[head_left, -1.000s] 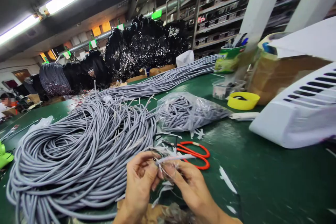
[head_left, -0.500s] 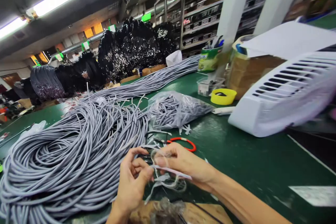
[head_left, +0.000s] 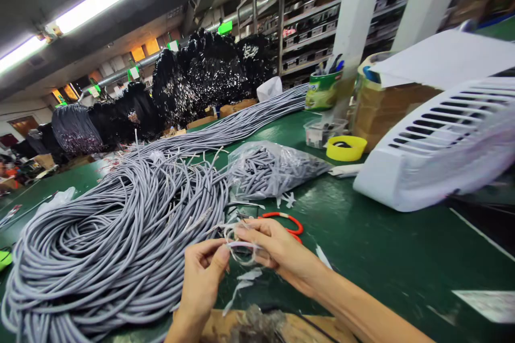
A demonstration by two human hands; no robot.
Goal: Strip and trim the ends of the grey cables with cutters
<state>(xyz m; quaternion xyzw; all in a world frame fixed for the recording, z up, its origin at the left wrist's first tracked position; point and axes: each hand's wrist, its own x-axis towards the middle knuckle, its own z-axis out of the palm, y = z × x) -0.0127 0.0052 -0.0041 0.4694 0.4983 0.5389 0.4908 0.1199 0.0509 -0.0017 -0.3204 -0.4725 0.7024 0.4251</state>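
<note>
My left hand [head_left: 201, 273] pinches one end of a thin pale wire [head_left: 242, 245], thumb against forefinger. Close beside it, my right hand [head_left: 277, 252] has its fingers closed on the same wire and on thin whitish strands [head_left: 230, 231] that loop between the hands. These strands seem to come from a grey cable end, though the fingers hide the join. To the left lies a large coil of grey cables [head_left: 120, 236] with stripped ends. Red-handled scissors [head_left: 298, 221] lie just behind my right hand, blades mostly hidden. White scraps [head_left: 243, 281] are below my hands.
A clear bag of short grey cable pieces [head_left: 273, 169] lies beyond my hands. Farther right are a yellow tape roll [head_left: 346, 148], a small clear box [head_left: 317, 133], a green can of pens [head_left: 322, 90], a cardboard box [head_left: 378, 112] and a white slatted plastic casing [head_left: 434, 144].
My right hand has turned and closed in on the strands, and the pale wire now bends between both hands. The loose strands that hung below have been drawn up.
</note>
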